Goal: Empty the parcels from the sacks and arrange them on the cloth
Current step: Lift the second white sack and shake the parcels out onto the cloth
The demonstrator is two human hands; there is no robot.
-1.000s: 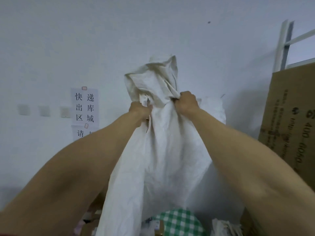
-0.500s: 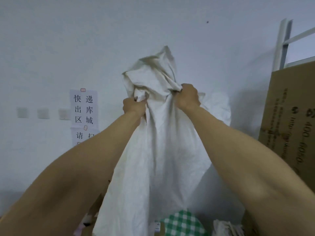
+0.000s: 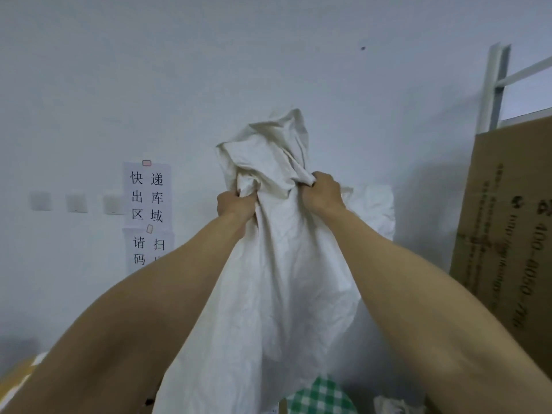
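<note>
Inventory from my remote station, head view.

1. Sack [image 3: 277, 279]: white, woven and creased. It is held up in the air at mid-frame, in front of the wall [image 3: 268, 55]. Its gathered end bunches above both fists, and its body hangs down between the forearms and runs off the bottom edge. I cannot tell what it holds.
2. Left hand [image 3: 236, 203]: fingers curled tight around a fold on the sack's left side, knuckles toward me.
3. Right hand [image 3: 324, 191]: fingers clamped on a fold on the sack's right side, a little higher than the left hand.
4. Cloth [image 3: 321, 395]: green-and-white check. I see only a patch at the bottom edge, under the hanging sack and just to its right.
5. Second white bundle [image 3: 376, 210]: behind the right forearm, against the wall (possibly another sack, though I cannot confirm that).
6. Paper notices [image 3: 148, 194]: two printed sheets taped to the wall, left of the sack.
7. Wall switches [image 3: 76, 203]: three in a row, left of the notices.
8. Cardboard sheet [image 3: 507, 228]: brown and printed, standing at the right edge.
9. White metal frame [image 3: 495, 85]: above the cardboard.
</note>
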